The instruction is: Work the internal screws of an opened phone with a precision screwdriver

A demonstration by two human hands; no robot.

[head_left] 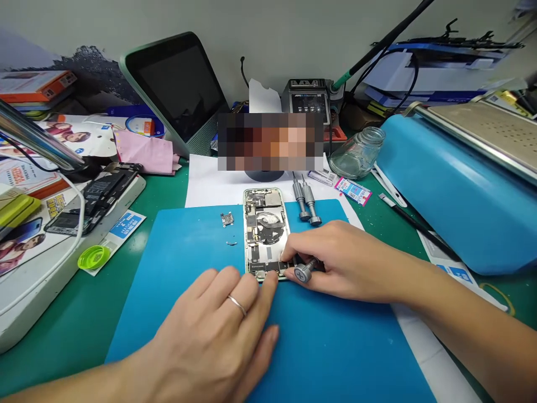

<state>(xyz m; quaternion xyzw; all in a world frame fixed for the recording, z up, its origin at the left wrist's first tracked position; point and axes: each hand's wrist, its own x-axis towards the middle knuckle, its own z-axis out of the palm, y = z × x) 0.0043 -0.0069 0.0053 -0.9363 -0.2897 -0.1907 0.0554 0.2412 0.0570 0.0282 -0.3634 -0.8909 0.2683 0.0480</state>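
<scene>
An opened phone lies on the blue mat, its circuit board and inner parts exposed. My left hand, wearing a ring, presses its stretched index fingertip on the phone's bottom end. The other left fingers are curled and the thumb stands apart, holding nothing. My right hand keeps a grey precision screwdriver in its grasp, the round cap facing me. Its thumb and index fingertips touch the phone's lower right edge; what lies between these tips is hidden. A small metal plate and a tiny part lie left of the phone.
Two more screwdrivers lie beyond the phone, near a glass jar. A tablet-like screen leans at the back left. A green cap and another opened phone are at left; a blue machine stands right.
</scene>
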